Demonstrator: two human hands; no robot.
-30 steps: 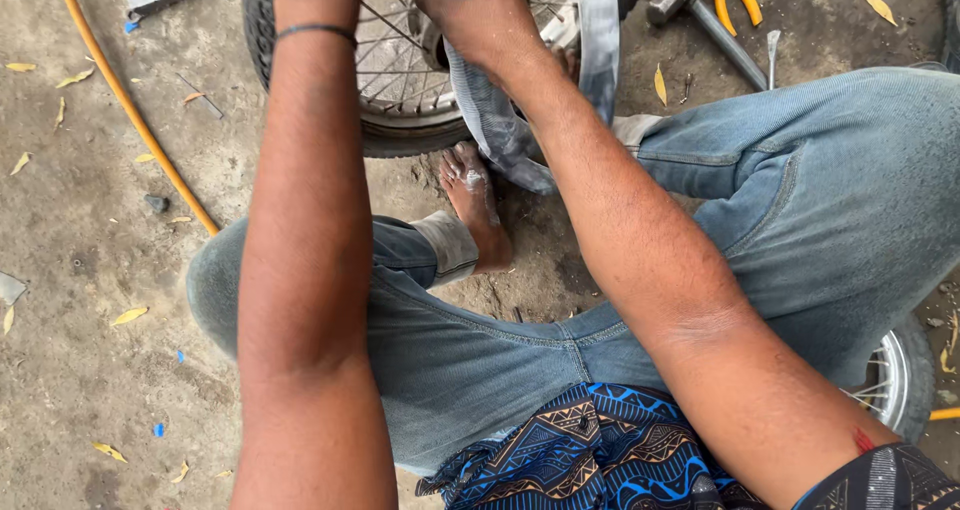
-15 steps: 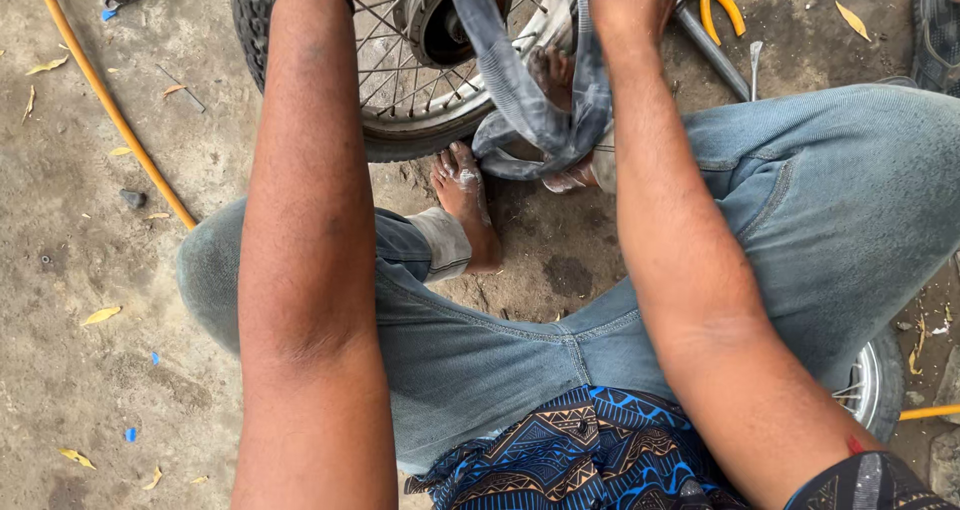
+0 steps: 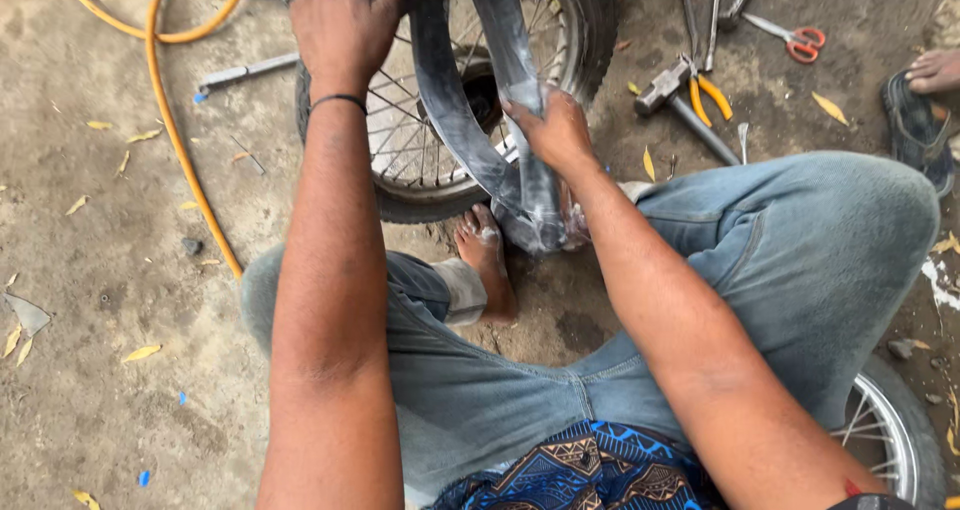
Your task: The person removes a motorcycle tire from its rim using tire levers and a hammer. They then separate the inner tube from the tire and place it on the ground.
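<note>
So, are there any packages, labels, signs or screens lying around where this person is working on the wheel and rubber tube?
None in view: no package, label, sign or screen. The ground holds only tools, a hose and leaves around the spoked wheel. The left hand grips the top of the grey inner tube; the right hand holds it lower down.

Top of the spoked wheel (image 3: 560, 80) and inner tube (image 3: 470, 120) beyond the frame (left fingertips too).
</note>
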